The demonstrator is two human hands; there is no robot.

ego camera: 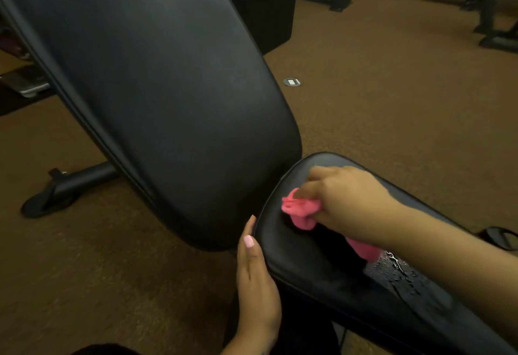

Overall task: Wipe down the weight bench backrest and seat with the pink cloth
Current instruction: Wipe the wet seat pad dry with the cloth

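**My hands and arms**

Both my forearms are bare, with no sleeves reaching down to the wrists. On my left hand [256,279] the thumbnail wears pale pink polish, glossy and neatly rounded. My right hand [347,200] is blurred, so I cannot make out its nails. At the bottom edge a strip of my dark clothing [106,350] shows.

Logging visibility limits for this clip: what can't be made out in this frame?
Head view, the only one:
- Right hand: motion-blurred, so its exact grip on the pink cloth is unclear.
- Seat: partly hidden under that hand and forearm.
- Backrest: top cut off by the frame edge.
- Background gym equipment: too dark to identify.
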